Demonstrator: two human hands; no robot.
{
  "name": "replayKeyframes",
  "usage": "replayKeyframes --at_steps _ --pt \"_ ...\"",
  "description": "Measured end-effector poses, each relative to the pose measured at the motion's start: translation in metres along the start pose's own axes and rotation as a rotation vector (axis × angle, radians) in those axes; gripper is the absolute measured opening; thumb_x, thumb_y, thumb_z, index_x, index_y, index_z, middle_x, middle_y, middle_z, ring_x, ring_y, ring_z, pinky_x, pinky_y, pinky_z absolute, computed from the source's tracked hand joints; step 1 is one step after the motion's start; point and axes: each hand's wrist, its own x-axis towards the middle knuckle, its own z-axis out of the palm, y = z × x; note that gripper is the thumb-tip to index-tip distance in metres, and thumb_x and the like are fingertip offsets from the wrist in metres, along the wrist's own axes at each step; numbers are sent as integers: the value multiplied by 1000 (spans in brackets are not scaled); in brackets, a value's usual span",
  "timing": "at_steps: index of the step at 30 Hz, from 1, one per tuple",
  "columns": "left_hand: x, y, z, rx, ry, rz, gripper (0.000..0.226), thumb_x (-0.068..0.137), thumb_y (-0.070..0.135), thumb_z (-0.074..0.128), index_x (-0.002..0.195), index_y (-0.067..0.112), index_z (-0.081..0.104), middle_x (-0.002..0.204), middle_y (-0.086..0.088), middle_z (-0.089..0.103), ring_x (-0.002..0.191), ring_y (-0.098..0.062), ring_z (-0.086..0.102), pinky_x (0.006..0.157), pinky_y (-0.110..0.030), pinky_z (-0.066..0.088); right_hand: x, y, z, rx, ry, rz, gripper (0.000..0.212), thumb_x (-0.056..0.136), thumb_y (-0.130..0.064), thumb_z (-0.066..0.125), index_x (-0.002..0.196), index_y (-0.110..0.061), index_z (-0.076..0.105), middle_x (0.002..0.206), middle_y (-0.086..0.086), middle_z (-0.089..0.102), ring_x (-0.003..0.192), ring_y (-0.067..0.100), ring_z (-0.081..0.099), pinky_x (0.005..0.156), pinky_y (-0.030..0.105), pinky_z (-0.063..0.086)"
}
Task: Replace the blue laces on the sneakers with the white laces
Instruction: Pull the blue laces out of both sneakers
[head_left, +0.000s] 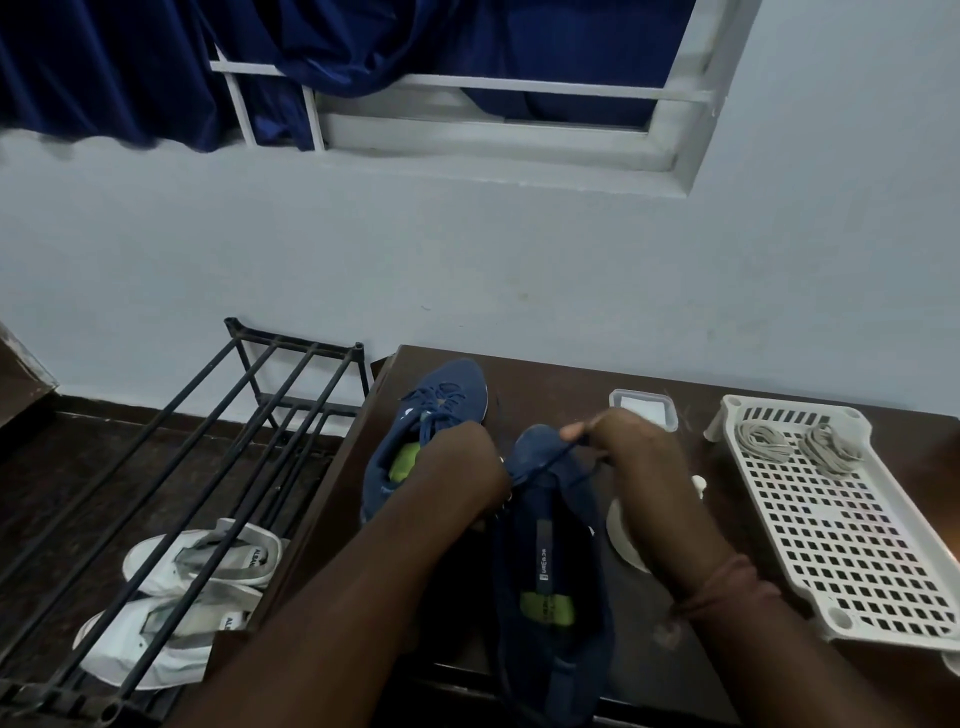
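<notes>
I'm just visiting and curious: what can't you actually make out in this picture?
Head view only:
- Left hand: fingers hidden behind its own wrist.
- Near blue sneaker: eyelets covered by both forearms; heel cut off by the bottom edge.
- White laces in the basket: too small to count.
- White object behind the right forearm: unidentifiable.

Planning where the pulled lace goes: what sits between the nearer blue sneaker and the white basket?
In the head view, a round white object, partly hidden by the right forearm, sits between the nearer blue sneaker and white basket.

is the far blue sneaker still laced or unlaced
Laced: the far sneaker has blue laces crisscrossing its top, untouched.
</notes>
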Motion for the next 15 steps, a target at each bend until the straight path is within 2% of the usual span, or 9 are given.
replayKeyframes --at_steps 1,4,6,8,9,10,11,13,15 --pt "-1 1 0 25 -18 2 16 86 21 67 95 8 68 97 -10 72 88 -27 70 75 -34 58 2 -8 -10 132 35 31 29 73 -36 57 64 -10 68 66 2 66 72 22 62 79 34 53" --pt "-2 2 -2 68 -42 -11 18 84 26 73 84 11 64 88 -8 71 72 -22 62 61 -28 47 -3 -19 -31 346 171 44 43 89 -27 65 55 -11 43 51 7 37 48 21 40 64 41 46" --pt "-2 2 -4 64 -37 -7 14 85 22 71 84 9 66 81 -7 71 67 -20 63 58 -27 48 -11 -12 -30 95 194 -12 45 88 -34 70 63 -9 41 53 8 38 46 18 37 55 34 40" --pt "-6 3 -6 76 -40 -3 15 87 20 70 91 6 69 91 -10 74 81 -23 70 76 -31 55 -15 2 -23 -291 58 -85 33 82 -45 74 80 -19 54 58 0 52 50 14 47 52 29 42" --pt "-6 4 -6 81 -56 -3 17 88 21 70 95 5 70 95 -11 75 89 -24 71 86 -33 53 -16 7 -18 -462 -43 -113 29 81 -48 74 91 -26 59 66 -5 59 59 10 55 57 28 47" --pt "-9 4 -7 65 -58 -5 18 88 21 70 96 5 69 96 -11 74 92 -25 71 88 -34 52 -17 11 -11 -625 -153 -136 30 81 -51 72 99 -29 62 78 -8 65 71 8 61 66 29 51" --pt "-9 4 -6 46 -50 0 18 88 20 70 96 5 69 94 -11 74 90 -25 72 83 -33 56 -17 16 -3 -783 -241 -158 29 82 -51 69 102 -30 66 88 -7 67 82 11 63 74 31 52" --pt "-8 3 -4 -17 -40 -2 16 88 17 67 97 4 68 93 -11 73 85 -25 73 72 -33 61 -19 17 12 -1033 -260 -203 23 88 -44 62 98 -24 70 97 2 65 90 21 63 78 33 50" --pt "-10 3 -6 -23 -34 12 13 87 14 65 96 4 67 91 -9 72 85 -25 74 70 -33 62 -17 14 16 -998 -210 -245 18 92 -31 57 86 -20 70 91 6 58 84 23 59 73 33 46"
